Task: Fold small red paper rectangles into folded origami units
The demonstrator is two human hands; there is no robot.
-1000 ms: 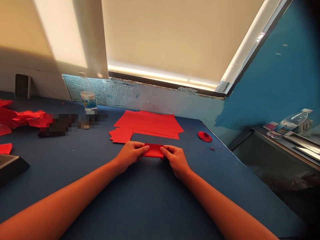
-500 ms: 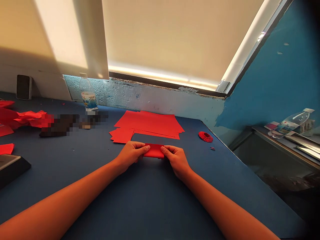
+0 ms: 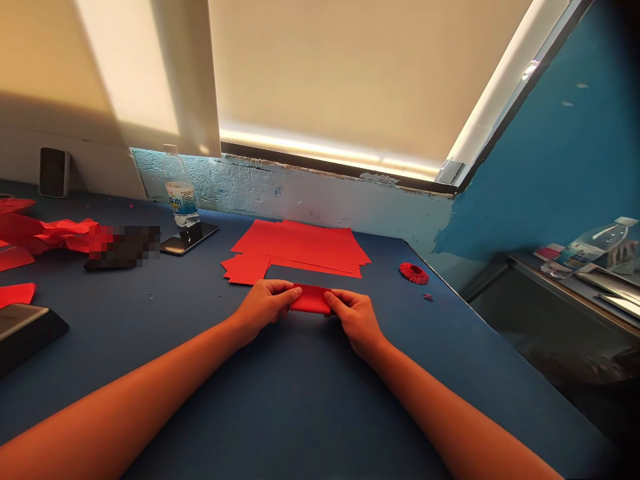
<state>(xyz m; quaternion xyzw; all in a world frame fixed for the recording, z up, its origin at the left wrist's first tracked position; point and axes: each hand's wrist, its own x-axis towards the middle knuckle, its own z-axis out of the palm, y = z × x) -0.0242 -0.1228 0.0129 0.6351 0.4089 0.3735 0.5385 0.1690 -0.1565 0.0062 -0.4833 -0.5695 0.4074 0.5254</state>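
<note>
Head view. Left hand (image 3: 263, 303) and right hand (image 3: 356, 320) meet mid-worktop, each holding one end of a folded red paper strip (image 3: 311, 299). Left fingers (image 3: 281, 290) and right fingers (image 3: 337, 303) are clamped on the strip, pressing its short ends, with only its middle showing between the hands. Strip sits just in front of the near edge of a loose stack of red paper sheets (image 3: 300, 243), close to touching; whether it rests on the blue worktop (image 3: 280, 393) is hard to confirm from this angle.

Right of the stack, near the worktop's right edge: small pleated red paper rosette (image 3: 414, 273), with a tiny red scrap (image 3: 428, 297) just beyond it. Along the far edge: plastic water bottle (image 3: 180, 190), upright, beside a smartphone (image 3: 189, 238) lying flat. Further left: crumpled red paper (image 3: 55, 233), and next to it a dark item too pixelated to identify (image 3: 123, 247). Left edge: black box-like object (image 3: 25, 333) (top surface catches the light).
</note>
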